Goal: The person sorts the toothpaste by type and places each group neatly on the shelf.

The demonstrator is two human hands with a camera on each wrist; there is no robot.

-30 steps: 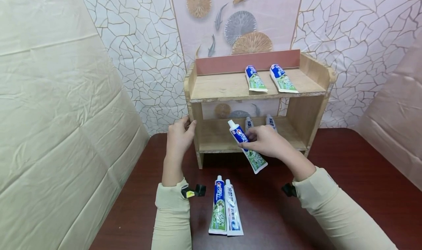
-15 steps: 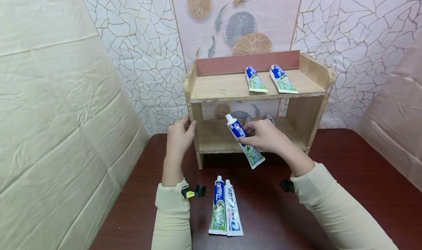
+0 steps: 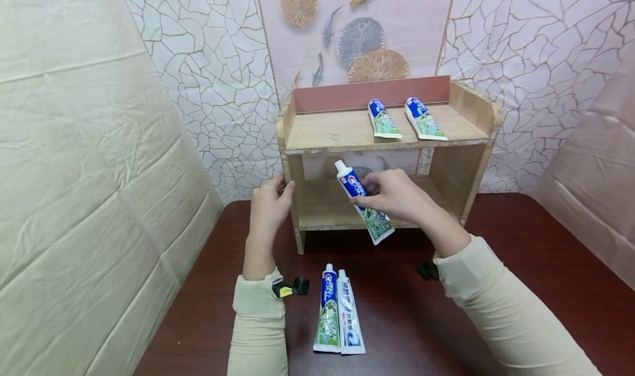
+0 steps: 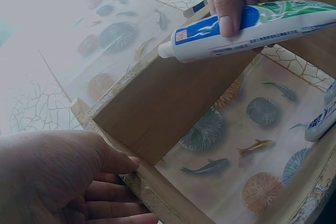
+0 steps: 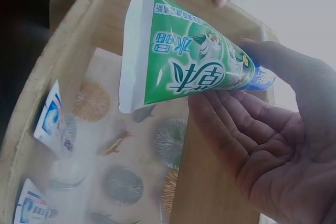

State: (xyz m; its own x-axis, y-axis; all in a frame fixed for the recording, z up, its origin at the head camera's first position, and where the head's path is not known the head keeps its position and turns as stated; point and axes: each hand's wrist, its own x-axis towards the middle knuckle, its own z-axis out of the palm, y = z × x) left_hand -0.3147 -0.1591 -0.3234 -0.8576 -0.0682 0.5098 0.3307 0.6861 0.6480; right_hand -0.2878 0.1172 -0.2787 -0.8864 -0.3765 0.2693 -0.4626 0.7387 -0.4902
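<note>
My right hand (image 3: pixel 397 197) pinches a blue and green toothpaste tube (image 3: pixel 375 220) between thumb and fingers. It holds the tube tilted, white cap up and to the left, in front of the wooden shelf's (image 3: pixel 322 136) lower opening. The left wrist view shows the thumb across the tube's (image 4: pixel 210 38) blue end. My left hand (image 3: pixel 270 205) grips the left side panel of the shelf, thumb on one face and fingers on the other. Two blue and green tubes (image 3: pixel 383 119) lie on the upper board. On the lower board are two white tubes (image 5: pixel 55 121), hidden in the head view.
On the dark red table (image 3: pixel 198 310) in front, a blue and green tube (image 3: pixel 327 315) lies beside a white tube (image 3: pixel 350 321). The shelf has raised side panels and a pink back strip (image 3: pixel 347 98). Patterned sheets (image 3: pixel 223 89) hang behind.
My right hand has risen and shifted slightly left with the toothpaste tube, towards the upper board. It now covers the white tubes in the head view. My left hand stays put.
</note>
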